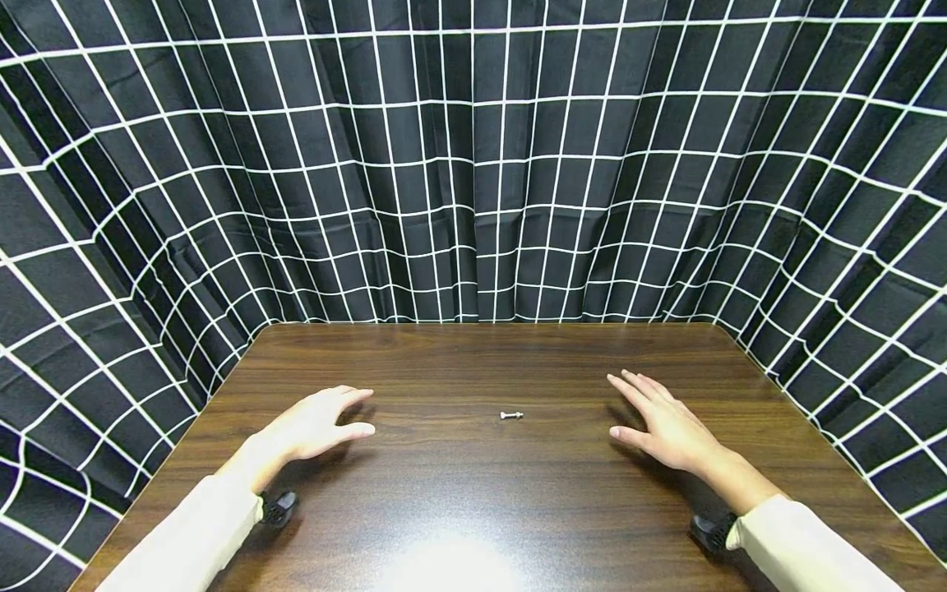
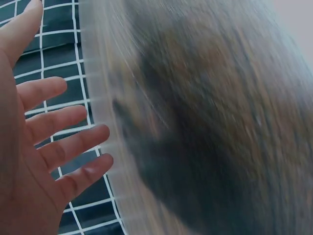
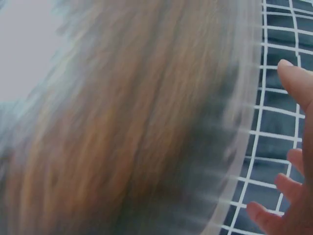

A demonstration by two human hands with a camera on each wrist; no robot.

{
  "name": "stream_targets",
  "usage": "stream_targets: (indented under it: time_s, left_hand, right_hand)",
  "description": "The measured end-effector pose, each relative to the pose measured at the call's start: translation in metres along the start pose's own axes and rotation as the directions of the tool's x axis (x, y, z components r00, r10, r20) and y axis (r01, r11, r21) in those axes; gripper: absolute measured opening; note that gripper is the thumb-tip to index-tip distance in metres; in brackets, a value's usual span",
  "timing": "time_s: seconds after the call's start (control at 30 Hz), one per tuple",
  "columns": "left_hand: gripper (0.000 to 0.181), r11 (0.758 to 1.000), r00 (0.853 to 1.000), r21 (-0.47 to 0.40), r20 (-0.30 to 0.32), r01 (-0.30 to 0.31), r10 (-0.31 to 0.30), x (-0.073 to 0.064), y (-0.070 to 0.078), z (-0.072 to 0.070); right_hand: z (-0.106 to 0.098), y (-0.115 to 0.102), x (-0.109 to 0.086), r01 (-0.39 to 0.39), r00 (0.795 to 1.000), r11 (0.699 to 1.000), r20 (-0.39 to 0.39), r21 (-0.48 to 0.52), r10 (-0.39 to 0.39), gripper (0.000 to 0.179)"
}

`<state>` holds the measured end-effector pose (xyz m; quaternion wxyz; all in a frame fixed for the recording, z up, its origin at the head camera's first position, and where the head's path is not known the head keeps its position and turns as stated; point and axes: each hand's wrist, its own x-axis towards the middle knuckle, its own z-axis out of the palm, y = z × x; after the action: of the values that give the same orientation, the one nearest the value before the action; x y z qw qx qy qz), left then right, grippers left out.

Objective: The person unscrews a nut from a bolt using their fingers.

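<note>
A small silvery bolt (image 1: pixel 511 415), with what looks like a nut at its right end, lies on its side near the middle of the brown wooden table (image 1: pixel 473 477). To its left is my left hand (image 1: pixel 314 423), held over the table with fingers extended and thumb apart, holding nothing. On the other side, my right hand (image 1: pixel 669 427) is likewise spread above the wood, a similar distance from the bolt. Both palms and extended fingers show in the wrist views, the left hand (image 2: pixel 54 147) and the right hand (image 3: pixel 293 171); the bolt does not appear there.
Black curtains (image 1: pixel 488 164) with a white grid surround the table at the back and sides. Dark wrist devices (image 1: pixel 279 508) sit under both pale sleeves (image 1: pixel 200 526). A bright glare (image 1: pixel 451 563) lies on the front of the tabletop.
</note>
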<state>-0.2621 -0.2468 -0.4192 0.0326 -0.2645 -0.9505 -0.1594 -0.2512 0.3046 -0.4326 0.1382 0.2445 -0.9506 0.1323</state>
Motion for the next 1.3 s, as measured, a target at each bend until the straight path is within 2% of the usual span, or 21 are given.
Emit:
stream_targets:
  time_s: [0.27, 0.6, 0.83, 1.0, 1.17, 1.3]
  left_hand:
    - [0.065, 0.998, 0.999, -0.058, -0.031, -0.033, 0.031, 0.011, 0.009, 0.008]
    - [0.062, 0.997, 0.997, -0.071, -0.074, -0.021, 0.016, 0.023, 0.022, 0.024]
    - [0.049, 0.994, 0.991, -0.094, -0.129, -0.052, 0.040, 0.035, 0.035, 0.035]
    - [0.044, 0.986, 0.991, -0.158, -0.135, -0.042, 0.021, 0.043, 0.049, 0.042]
    - [0.041, 0.969, 0.990, -0.243, -0.138, -0.050, 0.016, 0.053, 0.063, 0.047]
    - [0.038, 0.928, 0.992, -0.368, -0.125, -0.061, 0.016, 0.060, 0.071, 0.050]
  right_hand:
    - [0.004, -0.014, 0.009, -0.001, 1.000, 0.997, -0.016, 0.071, 0.002, 0.074]
    - [0.012, -0.030, 0.020, -0.039, 0.999, 0.990, -0.023, 0.136, 0.043, 0.067]
    - [0.019, -0.039, 0.025, -0.056, 0.998, 0.989, -0.007, 0.135, 0.057, 0.061]
    - [0.023, -0.046, 0.030, -0.048, 0.999, 0.991, -0.015, 0.125, 0.051, 0.057]
    - [0.026, -0.053, 0.036, -0.035, 0.999, 0.990, -0.027, 0.138, 0.039, 0.053]
    - [0.028, -0.059, 0.038, -0.032, 0.999, 0.987, -0.031, 0.155, 0.038, 0.050]
